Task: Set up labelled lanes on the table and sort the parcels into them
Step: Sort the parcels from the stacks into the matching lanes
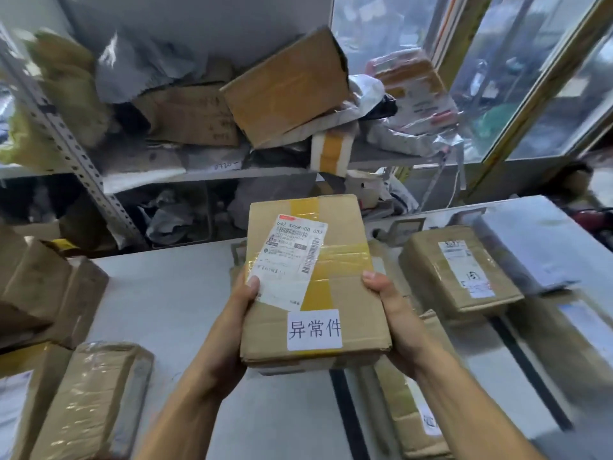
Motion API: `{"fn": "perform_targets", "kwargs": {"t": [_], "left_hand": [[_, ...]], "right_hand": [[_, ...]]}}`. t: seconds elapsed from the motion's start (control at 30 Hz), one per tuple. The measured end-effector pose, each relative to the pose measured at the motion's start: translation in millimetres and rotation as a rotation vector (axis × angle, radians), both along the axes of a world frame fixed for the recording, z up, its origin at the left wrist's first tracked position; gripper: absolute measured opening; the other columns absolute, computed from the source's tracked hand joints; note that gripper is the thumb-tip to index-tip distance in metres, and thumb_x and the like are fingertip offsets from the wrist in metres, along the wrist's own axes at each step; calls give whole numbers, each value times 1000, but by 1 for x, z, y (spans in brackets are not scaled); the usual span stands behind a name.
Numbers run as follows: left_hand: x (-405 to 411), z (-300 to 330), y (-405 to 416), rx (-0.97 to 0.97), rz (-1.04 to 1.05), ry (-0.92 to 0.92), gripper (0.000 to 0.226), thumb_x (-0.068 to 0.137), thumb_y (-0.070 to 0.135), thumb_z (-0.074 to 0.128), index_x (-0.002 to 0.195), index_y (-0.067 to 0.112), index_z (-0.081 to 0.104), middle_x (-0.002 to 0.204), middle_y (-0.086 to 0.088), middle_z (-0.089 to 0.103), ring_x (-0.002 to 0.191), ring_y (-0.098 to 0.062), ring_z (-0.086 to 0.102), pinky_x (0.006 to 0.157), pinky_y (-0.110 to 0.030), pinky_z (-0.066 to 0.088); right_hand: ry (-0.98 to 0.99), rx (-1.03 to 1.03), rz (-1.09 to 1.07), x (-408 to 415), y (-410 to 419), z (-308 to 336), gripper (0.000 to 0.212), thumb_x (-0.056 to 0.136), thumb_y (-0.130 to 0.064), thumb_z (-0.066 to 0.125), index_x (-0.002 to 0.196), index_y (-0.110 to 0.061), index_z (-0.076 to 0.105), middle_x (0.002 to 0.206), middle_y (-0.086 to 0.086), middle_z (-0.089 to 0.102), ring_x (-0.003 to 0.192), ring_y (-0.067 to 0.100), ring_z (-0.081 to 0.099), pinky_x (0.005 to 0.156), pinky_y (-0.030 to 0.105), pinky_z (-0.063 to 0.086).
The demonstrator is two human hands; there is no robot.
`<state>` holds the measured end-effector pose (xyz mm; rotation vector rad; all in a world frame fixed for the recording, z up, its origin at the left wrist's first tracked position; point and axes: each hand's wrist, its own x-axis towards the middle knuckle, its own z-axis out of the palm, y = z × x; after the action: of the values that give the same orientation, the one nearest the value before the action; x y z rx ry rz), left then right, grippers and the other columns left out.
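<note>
A brown cardboard parcel point(345, 293) with yellow tape, a white shipping label and a white sticker printed 异常件 is held up above the grey table point(166, 293). My left hand point(232, 323) grips its left edge, thumb on the shipping label. My right hand point(394, 313) grips its right edge, thumb on top. Black tape lines point(345, 410) run across the table as lane borders. Another taped parcel point(457, 270) lies in the lane to the right, and a flat parcel point(408, 403) lies under my right forearm.
Brown boxes point(43, 293) pile up at the table's left edge, with a flat taped packet point(96, 403) at the near left. A grey mailer point(537, 244) lies at the far right. Behind the table, metal shelving point(212, 174) is crammed with boxes and bags. Glass panels point(530, 78) stand at the right.
</note>
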<state>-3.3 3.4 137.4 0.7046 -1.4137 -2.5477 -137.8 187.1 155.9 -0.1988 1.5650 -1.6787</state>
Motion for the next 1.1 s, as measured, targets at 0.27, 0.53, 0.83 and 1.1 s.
{"fn": "perform_targets", "kwargs": {"t": [0.27, 0.53, 0.83, 1.1], "left_hand": [[-52, 8, 136, 6, -62, -4, 56, 88, 52, 53, 137, 24, 55, 124, -7, 70, 110, -28, 69, 77, -34, 60], [-98, 12, 262, -3, -137, -41, 62, 84, 58, 60, 136, 26, 55, 126, -9, 69, 113, -30, 67, 90, -43, 58], [-131, 9, 326, -23, -218, -14, 82, 72, 64, 67, 143, 28, 47, 131, -3, 66, 112, -24, 68, 83, -35, 59], [-187, 15, 371, -111, -238, 89, 79, 85, 53, 60, 154, 44, 22, 144, 4, 55, 121, -22, 62, 106, -48, 46]], "right_hand": [[-28, -47, -98, -35, 148, 6, 47, 77, -57, 61, 104, -24, 80, 114, 13, 74, 103, 27, 73, 76, 33, 61], [-24, -53, -142, -72, 278, 11, 51, 79, -63, 62, 113, -28, 76, 121, 11, 72, 110, 27, 70, 79, 30, 58], [-99, -66, -196, -93, 355, 5, 64, 63, -69, 79, 112, -28, 75, 122, 17, 70, 111, 36, 69, 82, 43, 60], [-53, -86, -285, -142, 398, 15, 52, 71, -58, 73, 110, -24, 77, 122, 19, 70, 108, 38, 70, 75, 41, 61]]}}
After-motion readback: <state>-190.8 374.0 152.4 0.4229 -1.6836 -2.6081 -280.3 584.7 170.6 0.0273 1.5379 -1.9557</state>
